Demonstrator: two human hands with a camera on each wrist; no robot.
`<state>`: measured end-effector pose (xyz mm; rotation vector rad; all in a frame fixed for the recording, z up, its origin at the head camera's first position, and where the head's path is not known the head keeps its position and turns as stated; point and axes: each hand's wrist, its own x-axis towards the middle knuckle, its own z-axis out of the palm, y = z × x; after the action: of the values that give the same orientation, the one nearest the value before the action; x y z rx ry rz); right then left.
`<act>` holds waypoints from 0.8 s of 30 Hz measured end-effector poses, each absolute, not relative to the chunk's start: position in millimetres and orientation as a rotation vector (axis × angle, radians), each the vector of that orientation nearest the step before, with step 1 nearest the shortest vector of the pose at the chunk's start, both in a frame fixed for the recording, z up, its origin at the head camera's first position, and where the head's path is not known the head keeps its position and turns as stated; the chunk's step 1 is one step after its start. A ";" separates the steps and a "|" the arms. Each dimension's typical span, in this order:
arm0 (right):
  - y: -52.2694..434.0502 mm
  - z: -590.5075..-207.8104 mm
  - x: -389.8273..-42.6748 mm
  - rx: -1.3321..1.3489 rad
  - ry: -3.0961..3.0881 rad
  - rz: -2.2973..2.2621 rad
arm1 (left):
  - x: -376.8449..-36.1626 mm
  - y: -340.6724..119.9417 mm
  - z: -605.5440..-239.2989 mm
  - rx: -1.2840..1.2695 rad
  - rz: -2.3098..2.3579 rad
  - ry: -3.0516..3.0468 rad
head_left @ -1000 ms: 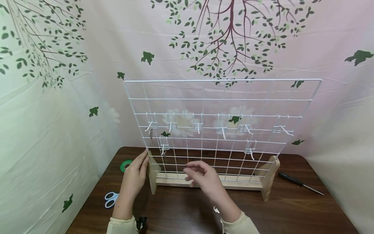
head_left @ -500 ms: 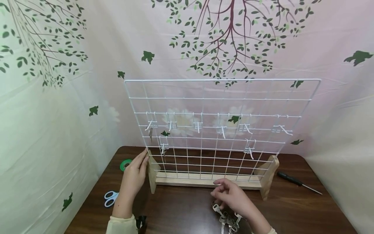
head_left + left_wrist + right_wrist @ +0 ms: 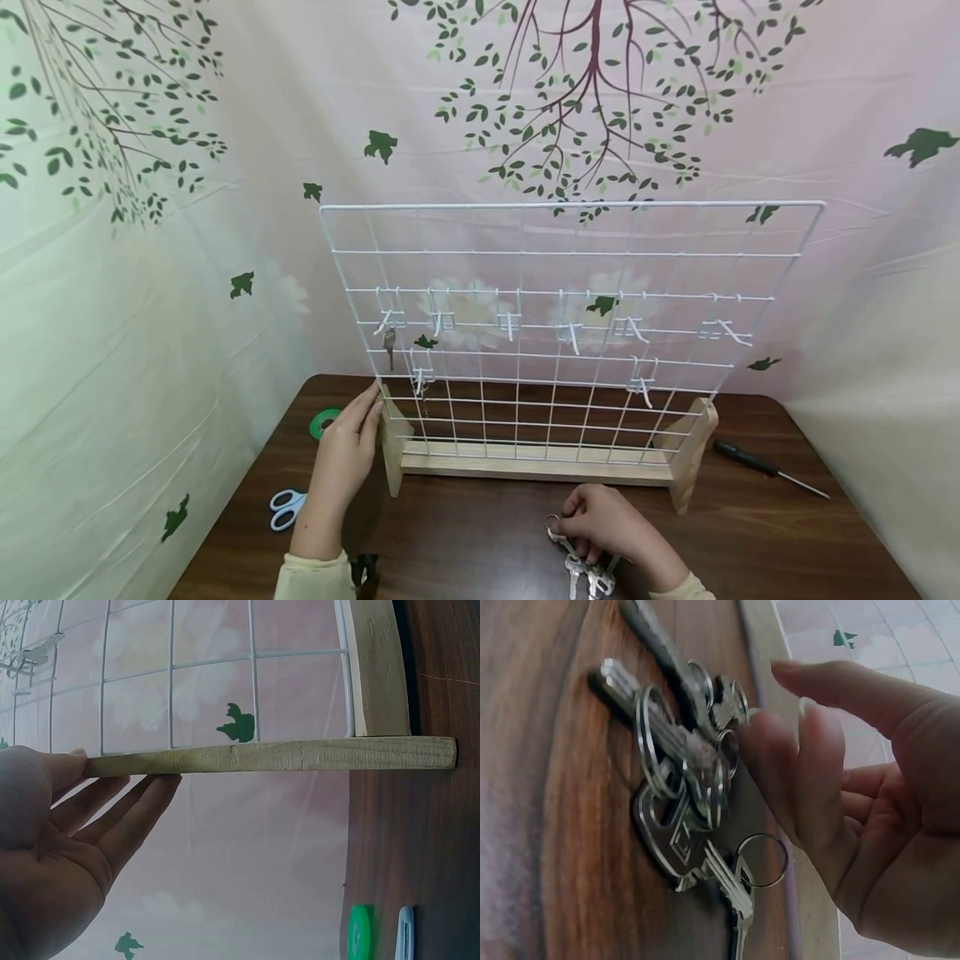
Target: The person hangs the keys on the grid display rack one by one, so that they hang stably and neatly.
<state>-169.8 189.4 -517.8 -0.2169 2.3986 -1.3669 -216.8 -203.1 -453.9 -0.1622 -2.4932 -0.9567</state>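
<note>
My left hand (image 3: 347, 454) holds the left wooden upright (image 3: 285, 756) of the display stand, thumb on one face and fingertips along the other in the left wrist view. A white wire grid (image 3: 517, 356) rises from this stand, with several white hooks on it. A key (image 3: 389, 346) hangs from the leftmost upper hook. At the front, my right hand (image 3: 611, 525) is over a pile of loose keys (image 3: 575, 568) with split rings. In the right wrist view its fingertips (image 3: 761, 731) overlap the near keys (image 3: 697, 754), fingers bent and parted from the thumb.
Blue-handled scissors (image 3: 285, 509) and a green tape roll (image 3: 322, 423) lie left of the stand. To its right is a black-handled screwdriver (image 3: 765, 468). A small black object (image 3: 364, 569) sits near the left sleeve. Patterned cloth (image 3: 525, 150) surrounds the table.
My right hand has come down and right, from in front of the grid to the keys on the table. The left hand stays at the upright.
</note>
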 end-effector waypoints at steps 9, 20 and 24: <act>184.3 -518.7 -177.7 -0.257 2.430 -1.223 | -217.2 -203.0 -453.8 -0.156 -0.953 -2.502; 173.6 -520.6 -177.3 -0.212 2.529 -1.131 | -215.4 -203.5 -454.8 -0.151 -0.961 -2.505; 172.5 -519.9 -176.2 -0.226 2.531 -1.134 | -215.3 -204.5 -454.3 -0.163 -0.952 -2.497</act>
<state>-176.2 172.5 -519.9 -0.2258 2.5312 -1.1341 -215.3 -204.5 -454.3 -0.1634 -2.4968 -0.9520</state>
